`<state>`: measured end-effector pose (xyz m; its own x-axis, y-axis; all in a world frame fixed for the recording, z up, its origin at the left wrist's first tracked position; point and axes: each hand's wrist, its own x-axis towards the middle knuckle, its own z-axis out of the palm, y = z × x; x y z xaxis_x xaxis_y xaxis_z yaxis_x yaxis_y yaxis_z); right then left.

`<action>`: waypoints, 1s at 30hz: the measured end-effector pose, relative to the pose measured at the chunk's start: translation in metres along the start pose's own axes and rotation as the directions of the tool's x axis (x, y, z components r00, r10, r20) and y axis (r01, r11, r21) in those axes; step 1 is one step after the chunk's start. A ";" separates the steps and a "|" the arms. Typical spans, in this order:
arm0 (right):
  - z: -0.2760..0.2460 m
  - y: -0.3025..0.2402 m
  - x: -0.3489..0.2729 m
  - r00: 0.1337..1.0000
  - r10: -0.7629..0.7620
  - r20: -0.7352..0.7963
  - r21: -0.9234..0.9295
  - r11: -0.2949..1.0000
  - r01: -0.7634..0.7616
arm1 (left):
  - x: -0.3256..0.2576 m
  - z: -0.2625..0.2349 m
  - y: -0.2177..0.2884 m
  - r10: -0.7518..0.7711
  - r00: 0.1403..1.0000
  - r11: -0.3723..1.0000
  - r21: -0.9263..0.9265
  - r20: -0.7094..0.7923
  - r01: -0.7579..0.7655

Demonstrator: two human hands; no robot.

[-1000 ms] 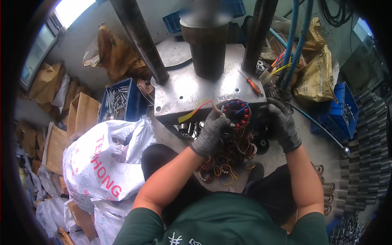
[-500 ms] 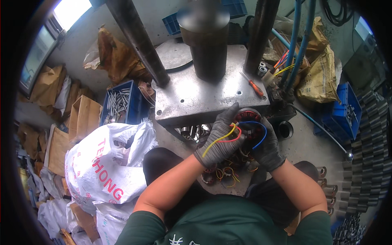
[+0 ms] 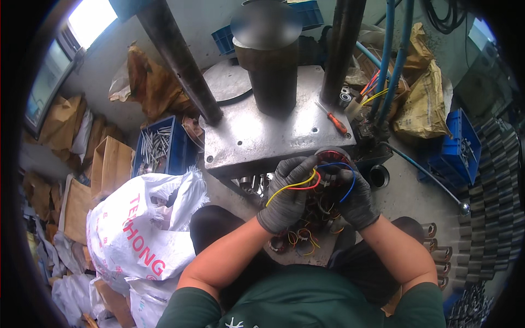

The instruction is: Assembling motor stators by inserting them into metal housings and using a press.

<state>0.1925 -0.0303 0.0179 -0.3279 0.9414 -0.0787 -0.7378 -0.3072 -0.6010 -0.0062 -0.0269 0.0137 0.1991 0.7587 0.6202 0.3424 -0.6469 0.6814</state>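
Observation:
A round motor stator point(image 3: 331, 154) with red windings is held up in front of the steel press plate, between my two grey-gloved hands. My left hand point(image 3: 287, 192) is closed at its left side, fingers curled by the yellow wire point(image 3: 290, 188) and the red wire. Around the right side wraps my right hand point(image 3: 359, 198), with a blue wire point(image 3: 354, 183) looping beside its thumb. Fingertips behind the stator are hidden. Below, between my knees, more stators with coloured leads point(image 3: 302, 238) lie on the floor.
The press's metal plate point(image 3: 262, 136) stands ahead, bearing a screwdriver point(image 3: 336, 123) with a red-orange handle. A lever with a ball end point(image 3: 465, 208) reaches out at right. Blue bins point(image 3: 178, 143) of metal parts and a white sack point(image 3: 126, 229) lie left; stacked metal cylinders point(image 3: 484, 218) fill the right.
My left thumb, raised beside the stator before, has come down, and the left fingers have curled in near the wires. The right hand keeps its hold. The view has shifted slightly.

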 end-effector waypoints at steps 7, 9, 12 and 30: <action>-0.020 -0.005 -0.002 0.989 0.056 0.136 0.101 0.992 -0.070 | 0.006 0.007 0.000 0.060 0.998 0.983 -0.176 0.004 -0.058; 0.023 -0.014 -0.004 0.994 0.100 0.042 0.106 0.989 -0.104 | 0.008 0.000 0.001 0.072 0.997 0.990 -0.126 0.008 -0.071; 0.007 0.000 -0.001 0.999 0.015 0.038 -0.049 0.999 -0.013 | 0.013 -0.006 0.000 0.214 0.962 0.965 0.114 0.169 -0.235; -0.012 0.008 0.002 0.987 0.109 -0.118 -0.138 0.983 -0.125 | 0.012 0.010 -0.027 -0.262 0.946 0.923 -0.237 0.191 0.303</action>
<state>0.1936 -0.0293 0.0034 -0.3346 0.9122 -0.2365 -0.6024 -0.4000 -0.6907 -0.0038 0.0001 -0.0015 0.2742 0.9018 0.3341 0.1583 -0.3850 0.9092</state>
